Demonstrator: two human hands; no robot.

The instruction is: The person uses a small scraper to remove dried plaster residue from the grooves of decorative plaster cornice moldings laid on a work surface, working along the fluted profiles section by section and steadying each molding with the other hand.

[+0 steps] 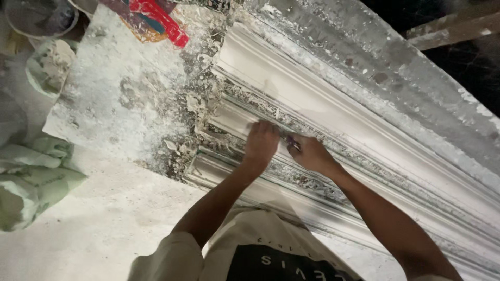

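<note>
Long white plaster cornice mouldings (pixel 291 86) lie side by side on a plaster-caked bench, running from the upper middle to the lower right. My left hand (pixel 260 144) presses its fingers on the rough groove between two mouldings. Right beside it, my right hand (pixel 308 152) grips a small thin tool (pixel 291 141), dark with a purplish handle, its tip at the same groove. Crumbs of dried plaster fill that groove.
A plaster-dusted board (pixel 114 99) lies left of the mouldings. Pale green sacks (pixel 28 177) sit at the left edge, a round bucket (pixel 39 15) at top left, a red and blue wrapper (pixel 156 18) at the top. A wooden beam (pixel 453 28) crosses the dark upper right.
</note>
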